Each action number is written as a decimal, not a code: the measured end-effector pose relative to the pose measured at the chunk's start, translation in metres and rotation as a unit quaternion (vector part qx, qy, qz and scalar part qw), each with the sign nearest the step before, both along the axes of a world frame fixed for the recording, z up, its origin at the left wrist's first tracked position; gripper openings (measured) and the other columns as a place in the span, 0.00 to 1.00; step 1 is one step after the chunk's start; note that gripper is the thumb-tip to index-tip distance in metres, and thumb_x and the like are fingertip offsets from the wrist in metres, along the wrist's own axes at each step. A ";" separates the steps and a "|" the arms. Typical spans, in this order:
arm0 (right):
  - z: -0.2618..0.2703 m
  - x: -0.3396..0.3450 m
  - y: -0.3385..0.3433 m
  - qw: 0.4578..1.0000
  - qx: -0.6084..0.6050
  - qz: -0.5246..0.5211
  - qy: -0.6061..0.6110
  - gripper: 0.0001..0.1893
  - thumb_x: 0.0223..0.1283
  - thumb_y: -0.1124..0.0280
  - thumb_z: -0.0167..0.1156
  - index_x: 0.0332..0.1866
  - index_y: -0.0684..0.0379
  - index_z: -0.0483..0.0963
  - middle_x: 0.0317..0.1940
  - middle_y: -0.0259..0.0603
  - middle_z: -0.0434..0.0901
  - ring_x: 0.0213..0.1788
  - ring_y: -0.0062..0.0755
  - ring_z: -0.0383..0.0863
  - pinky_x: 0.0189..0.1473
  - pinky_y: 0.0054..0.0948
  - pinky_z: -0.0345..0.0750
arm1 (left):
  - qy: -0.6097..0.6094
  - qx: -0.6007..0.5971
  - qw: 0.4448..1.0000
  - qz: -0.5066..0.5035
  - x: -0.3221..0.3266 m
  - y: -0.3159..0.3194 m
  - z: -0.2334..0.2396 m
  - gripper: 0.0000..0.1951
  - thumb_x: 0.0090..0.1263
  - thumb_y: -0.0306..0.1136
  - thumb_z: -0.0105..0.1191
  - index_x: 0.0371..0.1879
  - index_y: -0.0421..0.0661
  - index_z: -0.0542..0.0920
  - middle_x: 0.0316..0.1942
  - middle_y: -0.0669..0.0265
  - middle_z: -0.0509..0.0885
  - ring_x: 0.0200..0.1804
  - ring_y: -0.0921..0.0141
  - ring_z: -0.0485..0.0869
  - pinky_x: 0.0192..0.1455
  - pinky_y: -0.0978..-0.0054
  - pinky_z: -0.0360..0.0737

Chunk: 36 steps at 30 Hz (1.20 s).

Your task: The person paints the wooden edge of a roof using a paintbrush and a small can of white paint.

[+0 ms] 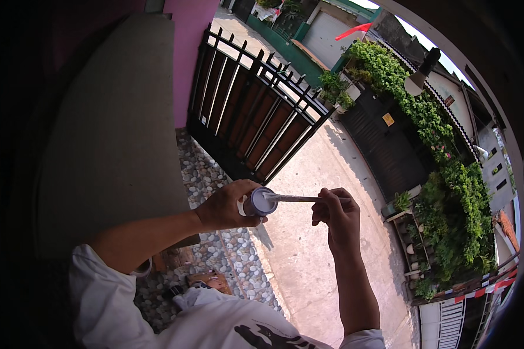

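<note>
My left hand (pixel 227 207) grips a small cup (pixel 254 207) from the left side, and its open mouth faces me. Pale, greyish-white liquid (pixel 262 201), which looks like paint, lies inside. Between the thumb and fingers of my right hand (pixel 338 209) is a slim brush (pixel 299 198), held nearly level across the view. Its whitened tip rests at the cup's mouth, touching the pale liquid. Both forearms reach forward, and the hands are held up above the ground.
A large grey flat panel (pixel 118 139) stands at the left beside a pink wall (pixel 190 65). Ahead is a black metal gate (pixel 253 109). Below lie a pebble-patterned floor (pixel 227 257), a wooden piece (pixel 212 281) and a paved lane (pixel 305 261). Leafy plants (pixel 454 209) line the far side.
</note>
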State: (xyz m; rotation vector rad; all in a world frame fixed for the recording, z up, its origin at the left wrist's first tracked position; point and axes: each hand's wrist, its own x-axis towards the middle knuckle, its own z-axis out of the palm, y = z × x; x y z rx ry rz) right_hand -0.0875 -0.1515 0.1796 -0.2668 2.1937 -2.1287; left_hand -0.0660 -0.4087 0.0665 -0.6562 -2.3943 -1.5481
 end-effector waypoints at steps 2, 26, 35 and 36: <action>-0.009 -0.003 0.003 0.998 -0.048 -0.020 -0.034 0.12 0.73 0.66 0.64 0.37 0.65 0.78 0.26 0.43 0.82 0.21 0.27 0.81 0.25 0.27 0.80 | 0.005 0.001 1.000 -0.003 0.001 0.001 0.005 0.38 0.55 0.44 0.78 0.64 0.45 0.76 0.56 0.60 0.82 0.55 0.62 0.83 0.55 0.64 0.82; 0.066 0.031 0.011 0.965 -0.242 -0.061 0.086 0.12 0.75 0.65 0.62 0.43 0.64 0.75 0.29 0.46 0.83 0.28 0.33 0.83 0.35 0.34 0.83 | 0.042 0.000 0.999 0.015 0.005 -0.001 0.012 0.29 0.55 0.37 0.78 0.54 0.45 0.81 0.47 0.63 0.86 0.50 0.68 0.87 0.51 0.70 0.83; 0.216 0.065 0.026 0.797 -0.051 -0.167 0.578 0.05 0.71 0.77 0.64 0.46 0.66 0.76 0.35 0.49 0.86 0.29 0.31 0.88 0.33 0.30 0.86 | 0.065 -0.008 0.997 0.027 -0.001 0.000 0.010 0.30 0.52 0.38 0.80 0.53 0.44 0.81 0.41 0.66 0.86 0.41 0.71 0.84 0.46 0.72 0.83; 0.230 0.072 0.032 0.793 -0.045 -0.172 0.583 0.05 0.71 0.77 0.64 0.46 0.66 0.76 0.35 0.49 0.86 0.29 0.31 0.88 0.33 0.30 0.86 | 0.071 -0.006 0.997 0.020 -0.003 0.002 0.011 0.30 0.52 0.38 0.80 0.53 0.44 0.81 0.41 0.66 0.86 0.41 0.71 0.84 0.46 0.72 0.83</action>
